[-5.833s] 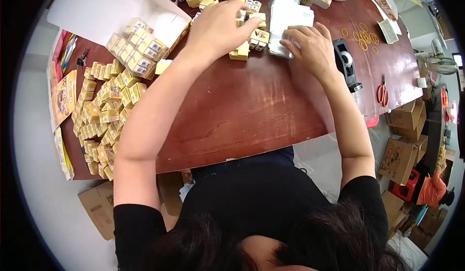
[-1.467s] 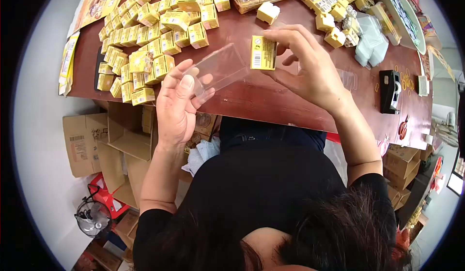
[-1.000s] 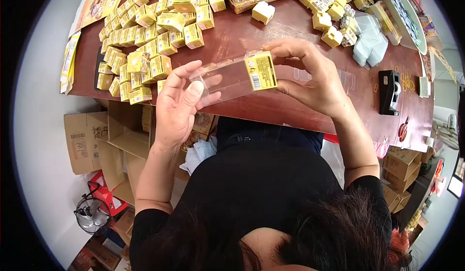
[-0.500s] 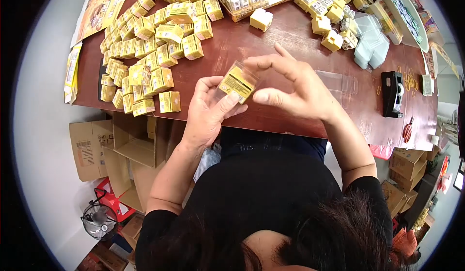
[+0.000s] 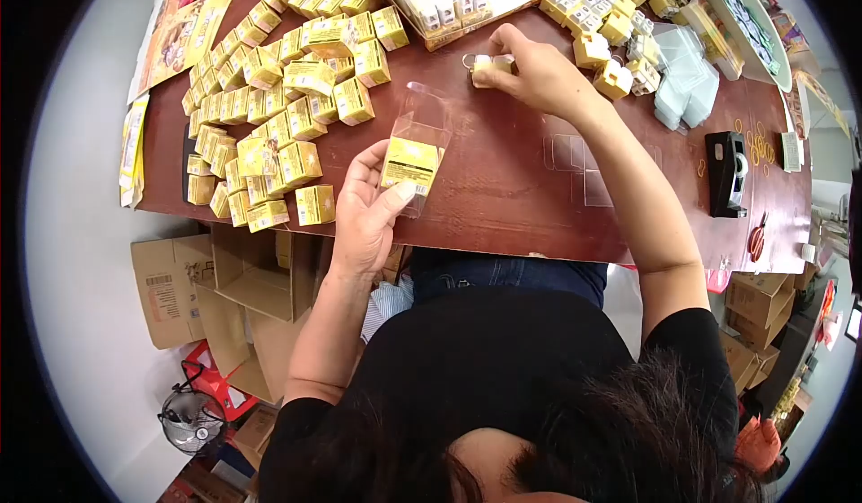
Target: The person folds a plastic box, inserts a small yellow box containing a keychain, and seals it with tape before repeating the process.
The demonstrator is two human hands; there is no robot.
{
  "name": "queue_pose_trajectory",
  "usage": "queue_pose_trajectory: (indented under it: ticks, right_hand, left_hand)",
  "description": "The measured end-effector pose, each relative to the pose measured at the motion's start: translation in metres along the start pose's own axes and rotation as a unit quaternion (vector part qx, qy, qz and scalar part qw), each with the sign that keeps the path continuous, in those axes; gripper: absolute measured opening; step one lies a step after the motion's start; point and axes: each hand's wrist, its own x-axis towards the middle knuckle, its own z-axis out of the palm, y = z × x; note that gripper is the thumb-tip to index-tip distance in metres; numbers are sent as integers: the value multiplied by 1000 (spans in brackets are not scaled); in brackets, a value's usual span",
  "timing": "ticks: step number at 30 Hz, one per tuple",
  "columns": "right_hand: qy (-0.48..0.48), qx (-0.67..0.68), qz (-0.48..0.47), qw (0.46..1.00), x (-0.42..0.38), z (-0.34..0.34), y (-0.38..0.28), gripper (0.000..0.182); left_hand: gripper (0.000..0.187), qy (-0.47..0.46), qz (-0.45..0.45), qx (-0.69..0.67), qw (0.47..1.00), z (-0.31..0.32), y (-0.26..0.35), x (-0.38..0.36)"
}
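In my left hand (image 5: 366, 211) is a clear plastic box (image 5: 418, 130) with a yellow printed card (image 5: 411, 163) inside it. The box's transparent top end stands open, with its flap up. Farther forward, my right hand (image 5: 532, 74) pinches a small pale-yellow block toy (image 5: 483, 71) with a metal ring at its left side. My fingers cover part of the toy. Several finished-looking yellow boxes (image 5: 296, 117) lie in rows and piles left of my left hand.
A shallow carton (image 5: 437, 39) of small white-and-yellow pieces stands at the back. Loose block toys (image 5: 593, 47) lie at the back right, beside stacked clear plastic sheets (image 5: 687, 90). A flat clear box (image 5: 593, 175), a tape dispenser (image 5: 725, 175), rubber bands (image 5: 761, 148) and red scissors (image 5: 757, 241) are at the right.
My right hand has moved forward from the plastic box to the block toy and taken hold of it. My left hand has shifted slightly left and down, and the box now shows its open top.
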Motion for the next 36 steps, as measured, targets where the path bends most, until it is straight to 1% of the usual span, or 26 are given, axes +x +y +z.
queue_pose_trajectory:
  ticks: [1,3,4,5,6,7,8,9,10,11,12,13,15,16,17,19,22,23,24,26,27,28,29,30,34,36]
  right_hand:
    - [-1,-1,4,1000,-7,-2,-1,41]
    - [-26,-96,-61,993,-19,-7,-1,40]
    - [7,-85,-94,992,-26,-7,0,43]
    - [6,-86,-95,992,-32,-12,-2,43]
    - [26,-80,-140,987,-39,-20,-8,45]
    - [45,-72,-183,979,-46,-28,-16,48]
    - [5,-86,-182,980,-54,-40,-29,52]
    - [1,-82,-180,980,-59,-49,-41,52]
    - [-35,-123,-197,972,-63,-57,-52,53]
    - [-67,-165,-213,961,-66,-60,-58,54]
    - [-26,-225,-290,930,-66,-58,-56,53]
    - [-24,-225,-287,931,-67,-59,-58,53]
    - [-56,-208,-344,914,-68,-67,-66,52]
    - [-87,-140,-317,934,-70,-72,-68,50]
    - [-84,-140,-318,934,-70,-75,-65,50]
    - [-127,32,-290,948,-70,-81,-57,48]
    - [-101,29,-289,952,-74,-91,-45,46]
    - [-98,25,-278,955,-75,-97,-44,46]
    - [-114,-21,-253,961,-78,-105,-50,44]
    - [-127,-31,-262,956,-76,-104,-47,44]
    - [-140,-44,-274,951,-76,-104,-47,43]
    - [-140,-45,-272,951,-77,-105,-49,43]
    - [-165,-50,-254,952,-78,-106,-52,47]
    - [-189,-55,-237,951,-78,-107,-54,51]
    - [-161,-22,-261,952,-81,-102,-44,50]
    - [-132,34,-274,952,-83,-99,-47,50]
  left_hand:
    - [56,4,-3,-2,1000,-1,-1,1]
    - [56,-2,1,24,1000,2,3,2]
    - [56,-7,9,53,999,3,6,2]
    - [54,-9,25,89,996,3,7,3]
    - [54,-5,26,86,996,2,10,3]
    - [55,-26,15,124,992,2,14,2]
    - [55,-47,2,163,986,2,16,1]
    - [56,-51,-20,155,986,5,16,1]
    - [56,-49,-25,155,986,9,20,0]
    - [55,-76,-63,186,978,14,27,0]
    - [55,-106,-100,216,965,19,31,2]
    - [56,-118,-104,225,962,21,32,4]
    - [57,-143,-104,214,961,25,36,6]
    - [59,-164,-104,203,960,27,38,8]
    - [59,-165,-103,205,959,27,39,9]
    - [62,-189,-136,162,959,28,40,9]
    - [69,-204,-136,128,961,29,37,6]
    - [77,-205,-132,139,960,32,37,4]
    - [77,-204,-133,138,960,35,37,2]
    - [82,-265,-58,196,942,41,39,-2]
    - [91,-311,-56,252,915,43,43,-1]
    - [91,-312,-55,251,915,45,48,3]
    - [91,-369,0,380,848,48,54,8]
    - [91,-416,56,499,758,49,56,11]
    - [84,-406,90,504,757,49,49,14]
    - [74,-356,91,409,835,45,40,10]
